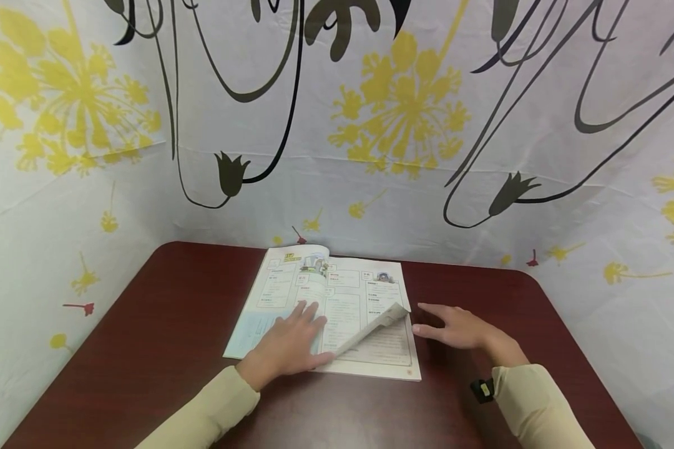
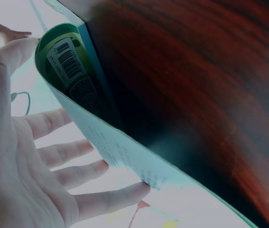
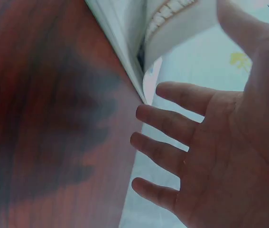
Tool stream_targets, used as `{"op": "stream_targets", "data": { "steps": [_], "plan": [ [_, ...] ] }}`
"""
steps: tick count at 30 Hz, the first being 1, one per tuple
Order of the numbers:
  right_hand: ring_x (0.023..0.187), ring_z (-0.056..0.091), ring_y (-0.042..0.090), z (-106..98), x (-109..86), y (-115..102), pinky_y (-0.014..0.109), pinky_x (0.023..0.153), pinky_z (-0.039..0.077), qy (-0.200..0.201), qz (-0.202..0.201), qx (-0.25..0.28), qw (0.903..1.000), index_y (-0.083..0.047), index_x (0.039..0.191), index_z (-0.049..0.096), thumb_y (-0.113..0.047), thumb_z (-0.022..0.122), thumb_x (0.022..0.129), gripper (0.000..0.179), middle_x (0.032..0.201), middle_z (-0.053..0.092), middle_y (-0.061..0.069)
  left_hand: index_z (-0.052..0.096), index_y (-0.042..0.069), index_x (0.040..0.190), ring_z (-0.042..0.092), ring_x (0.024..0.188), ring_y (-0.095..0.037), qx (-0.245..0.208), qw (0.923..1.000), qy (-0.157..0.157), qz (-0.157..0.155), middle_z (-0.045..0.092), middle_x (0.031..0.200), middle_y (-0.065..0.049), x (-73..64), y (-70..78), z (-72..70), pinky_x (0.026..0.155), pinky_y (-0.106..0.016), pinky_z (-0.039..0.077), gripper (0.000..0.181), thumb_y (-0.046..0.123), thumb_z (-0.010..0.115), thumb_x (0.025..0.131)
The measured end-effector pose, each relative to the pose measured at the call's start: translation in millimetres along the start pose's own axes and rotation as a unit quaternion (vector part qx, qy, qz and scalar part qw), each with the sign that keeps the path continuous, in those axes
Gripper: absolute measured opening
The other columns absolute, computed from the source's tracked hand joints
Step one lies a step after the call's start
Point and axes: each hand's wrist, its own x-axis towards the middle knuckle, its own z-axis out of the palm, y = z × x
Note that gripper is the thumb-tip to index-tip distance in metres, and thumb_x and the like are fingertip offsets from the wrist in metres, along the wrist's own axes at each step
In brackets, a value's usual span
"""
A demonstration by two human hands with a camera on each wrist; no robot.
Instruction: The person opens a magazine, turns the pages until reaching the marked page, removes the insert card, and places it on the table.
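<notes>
An opened book (image 1: 348, 312) with printed text and small pictures lies on the dark red table. My left hand (image 1: 292, 340) rests with spread fingers on its left page near the spine, the thumb reaching over the lower middle. In the left wrist view the fingers touch the page (image 2: 125, 152), and a barcode shows on the green inner side of the bent cover (image 2: 70, 59). On the right page, a leaf corner (image 1: 379, 324) is lifted and curls over diagonally. Beside the right edge, my right hand (image 1: 460, 327) hovers with fingers straight and apart, holding nothing.
The wooden table (image 1: 163, 337) has rounded far corners. Behind it hangs a white cloth (image 1: 292, 137) printed with yellow flowers and dark stems. A small black device (image 1: 482, 390) sits at the right wrist, by the beige sleeve (image 1: 539, 405).
</notes>
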Motion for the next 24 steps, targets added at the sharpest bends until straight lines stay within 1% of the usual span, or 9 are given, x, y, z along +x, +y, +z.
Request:
{"op": "stream_targets", "data": {
  "steps": [6, 8, 11, 15, 17, 20, 24],
  "plan": [
    [0.133, 0.048, 0.040, 16, 3.8, 2, 0.058, 0.103, 0.040, 0.024, -0.038, -0.038, 0.9983, 0.002, 0.143, 0.049, -0.057, 0.071, 0.084, 0.086, 0.143, 0.051, 0.022, 0.050, 0.011, 0.145, 0.034, 0.143, -0.038, -0.016, 0.9998, -0.009, -0.011, 0.041, 0.153, -0.015, -0.2, -0.7, -1.3, 0.095, -0.065, 0.044, 0.072, 0.059, 0.057, 0.091],
    [0.132, 0.048, 0.041, 20, 5.5, 2, 0.059, 0.103, 0.039, 0.027, -0.053, -0.044, 0.9973, 0.002, 0.142, 0.049, -0.057, 0.075, 0.080, 0.089, 0.144, 0.051, 0.022, 0.047, 0.011, 0.147, 0.033, 0.143, -0.037, -0.020, 0.9997, -0.007, -0.012, 0.040, 0.154, -0.016, -0.6, -1.1, -1.4, 0.096, -0.065, 0.043, 0.073, 0.057, 0.058, 0.092],
    [0.135, 0.043, 0.044, 25, 7.9, 0, 0.066, 0.104, 0.033, 0.018, -0.073, -0.046, 0.9961, -0.001, 0.144, 0.049, -0.059, 0.080, 0.073, 0.096, 0.147, 0.047, 0.024, 0.040, 0.012, 0.151, 0.035, 0.143, -0.037, -0.021, 0.9997, 0.010, -0.005, 0.036, 0.156, -0.016, -1.1, -1.6, -1.1, 0.094, -0.064, 0.045, 0.074, 0.053, 0.060, 0.093],
    [0.141, 0.032, 0.047, 29, 10.4, -2, 0.074, 0.103, 0.024, -0.002, -0.086, -0.051, 0.9950, -0.006, 0.145, 0.050, -0.062, 0.083, 0.065, 0.104, 0.151, 0.041, 0.024, 0.028, 0.017, 0.157, 0.035, 0.142, -0.038, -0.017, 0.9987, 0.047, 0.012, 0.022, 0.163, -0.015, -1.4, -2.4, 0.6, 0.089, -0.063, 0.048, 0.082, 0.048, 0.065, 0.091],
    [0.143, 0.029, 0.047, 31, 11.2, -2, 0.074, 0.104, 0.023, -0.008, -0.086, -0.055, 0.9947, -0.007, 0.145, 0.051, -0.062, 0.083, 0.062, 0.105, 0.152, 0.041, 0.023, 0.021, 0.020, 0.160, 0.034, 0.143, -0.038, -0.013, 0.9978, 0.062, 0.019, 0.014, 0.165, -0.014, -1.2, -2.6, 1.4, 0.087, -0.063, 0.050, 0.088, 0.046, 0.068, 0.090],
    [0.143, 0.029, 0.046, 33, 12.0, -3, 0.074, 0.104, 0.023, -0.010, -0.082, -0.060, 0.9948, -0.008, 0.144, 0.053, -0.061, 0.084, 0.060, 0.104, 0.152, 0.042, 0.022, 0.015, 0.024, 0.161, 0.033, 0.143, -0.038, -0.001, 0.9964, 0.080, 0.027, 0.004, 0.167, -0.011, -0.2, -2.7, 2.6, 0.086, -0.064, 0.050, 0.093, 0.045, 0.070, 0.089],
    [0.142, 0.031, 0.046, 33, 13.3, -4, 0.073, 0.104, 0.023, -0.010, -0.075, -0.061, 0.9953, -0.009, 0.143, 0.054, -0.061, 0.084, 0.059, 0.104, 0.152, 0.042, 0.021, 0.014, 0.028, 0.161, 0.031, 0.145, -0.038, 0.013, 0.9948, 0.093, 0.038, -0.001, 0.167, -0.010, 0.7, -3.5, 3.6, 0.086, -0.066, 0.048, 0.094, 0.044, 0.071, 0.088]
  ]
}}
